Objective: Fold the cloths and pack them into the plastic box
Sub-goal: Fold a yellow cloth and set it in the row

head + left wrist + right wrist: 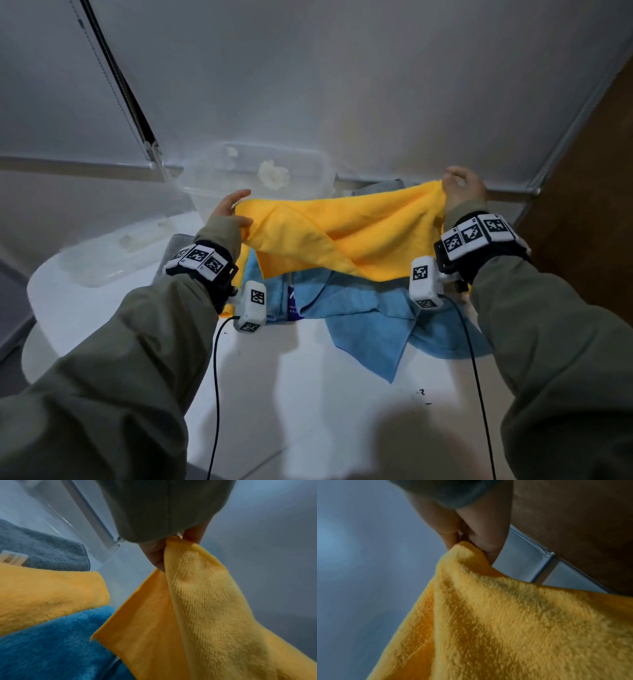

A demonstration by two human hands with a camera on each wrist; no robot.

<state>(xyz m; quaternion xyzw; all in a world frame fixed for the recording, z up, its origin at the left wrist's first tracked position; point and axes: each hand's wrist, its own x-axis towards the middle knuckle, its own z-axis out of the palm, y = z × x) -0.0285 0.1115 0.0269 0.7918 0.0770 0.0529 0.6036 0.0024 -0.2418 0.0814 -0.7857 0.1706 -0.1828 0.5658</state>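
A yellow cloth [342,233] hangs stretched in the air between my two hands. My left hand [233,212] pinches its left corner, and the left wrist view shows fingers [154,553] closed on the yellow cloth [197,601]. My right hand [462,188] pinches the right corner, held a little higher; the right wrist view shows the fingertips [481,539] on the yellow cloth [505,615]. A clear plastic box [260,171] stands behind the cloth at the table's back. A blue cloth [370,318] lies crumpled on the table under the yellow one.
A second yellow cloth [48,595] and a grey cloth [51,553] lie at the left by the blue cloth [51,649]. A clear lid [113,253] lies on the white table [308,394] at the left. A grey wall rises behind; a brown panel [589,188] stands at the right.
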